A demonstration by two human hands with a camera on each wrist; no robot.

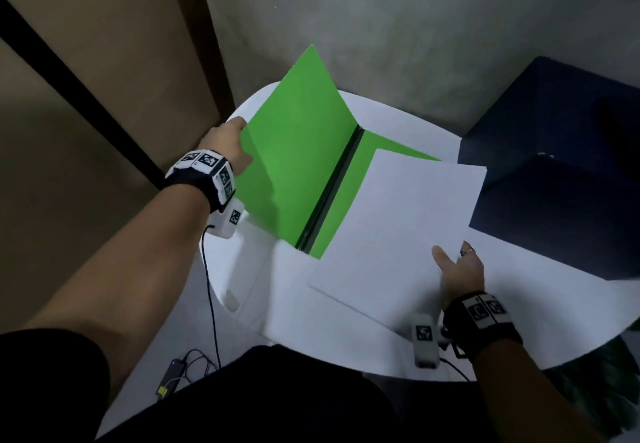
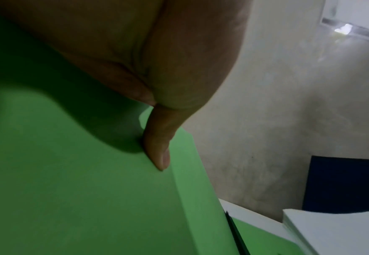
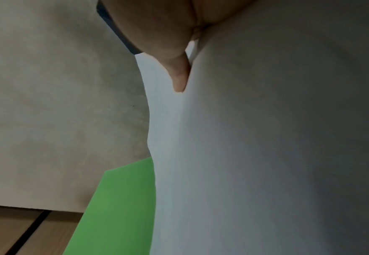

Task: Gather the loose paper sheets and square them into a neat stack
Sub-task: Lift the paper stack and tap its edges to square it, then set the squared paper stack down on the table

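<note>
Step in hand, as judged: sheets looked gathered already, being slid into the folder. Right hand (image 1: 459,274), nearest, pinched the white paper stack (image 1: 398,227) at its near right edge, thumb on top, other fingers under and hidden; forearm came in low from the right. Stack sat tilted over the folder's right half, its near part over the white table (image 1: 398,120). Edges looked roughly flush, fine alignment couldn't be told. Further out, left hand (image 1: 227,146) gripped the green folder (image 1: 294,165) cover's outer edge, thumb on the inner face, holding it propped open, arm extended. Next move probably calls for keeping the cover up and seating the stack against the spine
</note>
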